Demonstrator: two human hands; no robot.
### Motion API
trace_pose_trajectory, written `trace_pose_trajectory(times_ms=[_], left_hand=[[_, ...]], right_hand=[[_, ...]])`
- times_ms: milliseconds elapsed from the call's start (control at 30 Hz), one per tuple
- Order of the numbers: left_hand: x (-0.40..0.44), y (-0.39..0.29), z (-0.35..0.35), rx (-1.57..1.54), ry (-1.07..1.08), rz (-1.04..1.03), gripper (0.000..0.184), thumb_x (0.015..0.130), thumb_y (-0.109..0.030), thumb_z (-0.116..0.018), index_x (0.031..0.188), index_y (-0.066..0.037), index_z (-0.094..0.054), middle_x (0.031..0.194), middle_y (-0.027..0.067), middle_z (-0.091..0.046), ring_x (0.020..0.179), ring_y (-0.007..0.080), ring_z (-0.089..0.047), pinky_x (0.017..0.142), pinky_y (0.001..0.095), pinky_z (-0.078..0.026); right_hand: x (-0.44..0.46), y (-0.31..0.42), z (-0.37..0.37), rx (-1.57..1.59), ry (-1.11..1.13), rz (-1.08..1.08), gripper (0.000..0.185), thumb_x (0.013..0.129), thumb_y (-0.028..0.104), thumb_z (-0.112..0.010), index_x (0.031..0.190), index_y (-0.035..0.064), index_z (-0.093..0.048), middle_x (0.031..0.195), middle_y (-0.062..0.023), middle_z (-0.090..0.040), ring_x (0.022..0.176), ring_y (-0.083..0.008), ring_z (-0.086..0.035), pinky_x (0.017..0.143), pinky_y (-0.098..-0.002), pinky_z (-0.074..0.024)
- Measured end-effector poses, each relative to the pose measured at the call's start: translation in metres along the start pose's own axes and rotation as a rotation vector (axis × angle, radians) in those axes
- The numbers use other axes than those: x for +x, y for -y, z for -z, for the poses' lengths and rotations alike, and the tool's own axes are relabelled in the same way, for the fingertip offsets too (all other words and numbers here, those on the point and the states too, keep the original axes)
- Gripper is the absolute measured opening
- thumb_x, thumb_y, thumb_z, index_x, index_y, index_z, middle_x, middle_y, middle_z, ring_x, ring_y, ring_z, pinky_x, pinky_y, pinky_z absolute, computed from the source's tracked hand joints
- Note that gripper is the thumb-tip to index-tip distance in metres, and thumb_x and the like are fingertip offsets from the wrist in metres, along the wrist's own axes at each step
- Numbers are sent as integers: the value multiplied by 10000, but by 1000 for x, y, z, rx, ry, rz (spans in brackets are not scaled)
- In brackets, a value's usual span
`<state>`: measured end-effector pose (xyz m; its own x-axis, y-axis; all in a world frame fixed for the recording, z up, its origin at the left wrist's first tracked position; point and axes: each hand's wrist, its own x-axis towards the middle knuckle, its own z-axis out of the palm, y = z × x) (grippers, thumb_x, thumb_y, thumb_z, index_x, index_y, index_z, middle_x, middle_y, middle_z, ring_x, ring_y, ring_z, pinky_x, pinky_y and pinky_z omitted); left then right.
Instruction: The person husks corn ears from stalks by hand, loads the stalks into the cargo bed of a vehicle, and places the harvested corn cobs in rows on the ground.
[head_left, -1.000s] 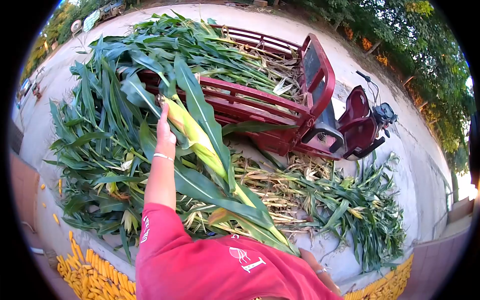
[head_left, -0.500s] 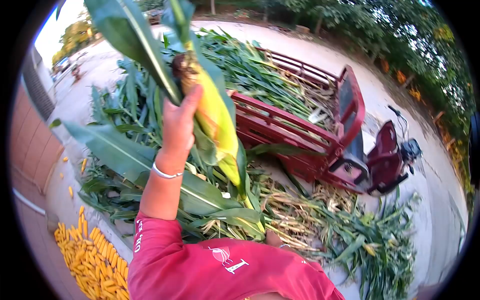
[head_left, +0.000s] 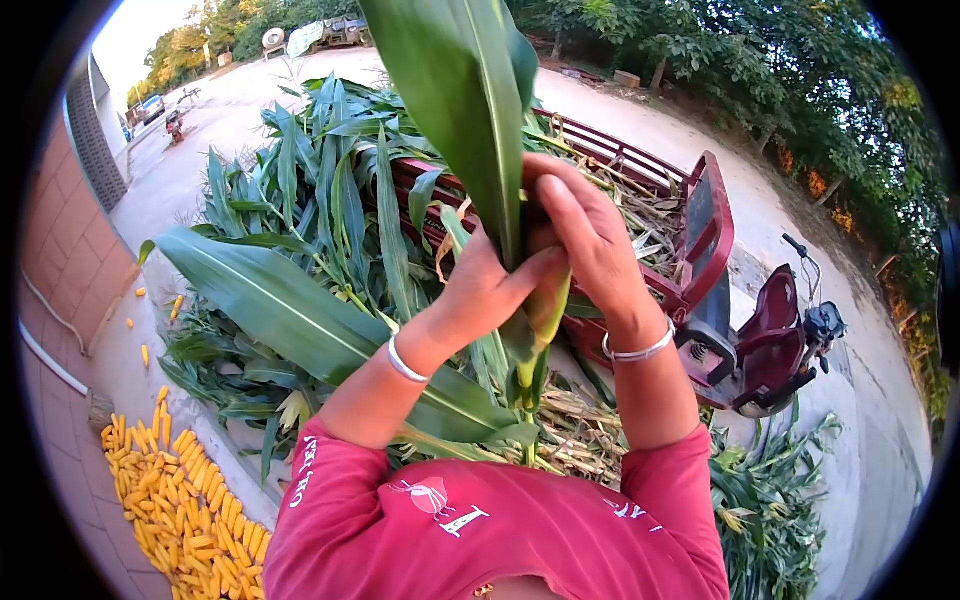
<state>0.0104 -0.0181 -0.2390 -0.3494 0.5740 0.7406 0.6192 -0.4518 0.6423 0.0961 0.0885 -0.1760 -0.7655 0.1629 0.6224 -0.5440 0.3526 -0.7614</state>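
L hand [head_left: 486, 290] & R hand [head_left: 594, 240] clasp 1 unhusked corn ear [head_left: 548, 306]; prob. light, firm, slick outside; grip mid-ear.

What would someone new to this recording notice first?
Probably the left hand and right hand, together near the middle of the view around a husked-over ear of corn on its stalk. Next, the bright yellow cobs heaped at the lower left. Behind the hands, toward the right, a dark red cart, with leafy green stalks piled on and beside it.
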Motion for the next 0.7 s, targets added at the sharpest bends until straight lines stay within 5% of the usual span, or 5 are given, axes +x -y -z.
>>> trace_pose_trajectory(times_ms=[167, 433, 533, 667, 700], left_hand=[[-5, 6, -27, -199, -292, 70, 240, 975, -156, -466, 1094, 6, -596, 930, 105, -658, 878, 192, -622, 801, 300, -468], [-17, 20, -36, -1011, -444, 438, 354, 947, -392, -544, 960, -39, -567, 824, 76, -626, 795, 180, -631, 779, 309, -506], [-41, 46, -15, -759, -423, 556, 354, 960, -387, -515, 1018, -39, -547, 866, 64, -597, 839, 165, -587, 826, 349, -491], [-55, 29, 25, -223, 63, 818, 470, 973, -454, -437, 1057, -19, -593, 966, 103, -658, 793, 156, -637, 702, 308, -514], [-50, 21, 33, -275, 449, 812, 494, 974, -468, -417, 1035, -13, -599, 948, 102, -661, 758, 152, -635, 675, 290, -509]], right_hand=[[-22, 0, 0, -262, -12, -20, 322, 964, 197, -498, 1202, -15, -549, 1080, -118, -626, 982, -146, -566, 885, -286, -436], [-53, -31, 35, -49, -117, -109, 283, 993, 222, -456, 1141, 10, -572, 1014, -39, -632, 950, -93, -534, 880, -247, -418], [-55, -34, 45, -107, -136, -84, 296, 1023, 233, -381, 1093, 10, -562, 983, -39, -635, 902, -83, -531, 859, -242, -424], [-49, -52, 53, -121, -208, -46, 324, 1030, 236, -360, 1129, -1, -558, 963, -58, -633, 906, -95, -545, 868, -244, -426], [-48, -55, 52, -75, -251, -19, 331, 1031, 234, -357, 1134, -7, -559, 954, -63, -632, 902, -101, -555, 871, -245, -428]])
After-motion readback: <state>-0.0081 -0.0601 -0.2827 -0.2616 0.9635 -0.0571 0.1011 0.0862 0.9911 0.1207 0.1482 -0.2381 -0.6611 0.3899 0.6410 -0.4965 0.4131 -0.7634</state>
